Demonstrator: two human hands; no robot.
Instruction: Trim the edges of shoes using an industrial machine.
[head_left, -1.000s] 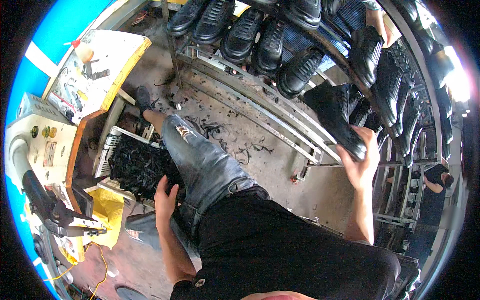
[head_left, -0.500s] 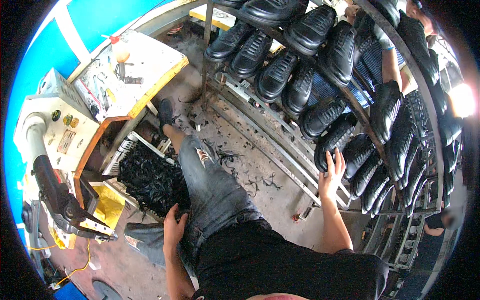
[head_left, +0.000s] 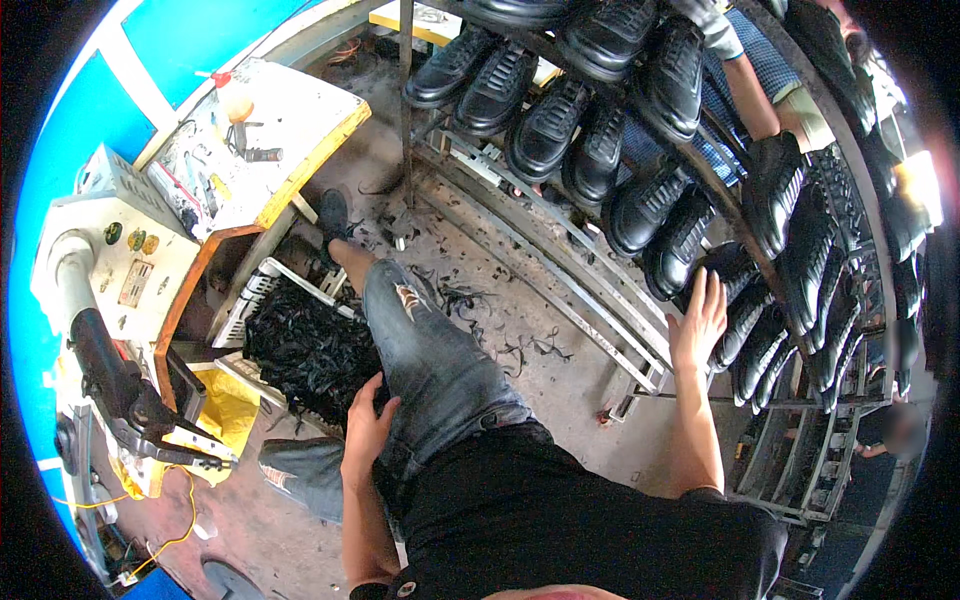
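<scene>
My right hand (head_left: pixel 697 325) is raised at the lower edge of a rack of black lace-up shoes, its fingers spread and nothing held. The fingertips overlap the toe area of a black shoe (head_left: pixel 732 262); whether they touch it I cannot tell. Just left of them sits another black shoe (head_left: pixel 681 243), its toe pointing toward me. My left hand (head_left: pixel 368 428) hangs by my thigh, thumb apart from the lightly bent fingers, with nothing visible in it. Close by it stands a white crate (head_left: pixel 232 318) filled with black trimmings (head_left: pixel 305 350).
Metal rack bars (head_left: pixel 560 285) run across the right side. A white worktable (head_left: pixel 300 100) with tools stands at left, beside a machine with a grey-black arm (head_left: pixel 110 370). Behind the shoes reaches another person's gloved hand (head_left: pixel 715 28). Scraps litter the floor (head_left: pixel 520 335).
My right hand has come off the shoe it was touching and moved right, fingers spreading. The other person's gloved hand has moved up and left. My left hand shifted slightly right.
</scene>
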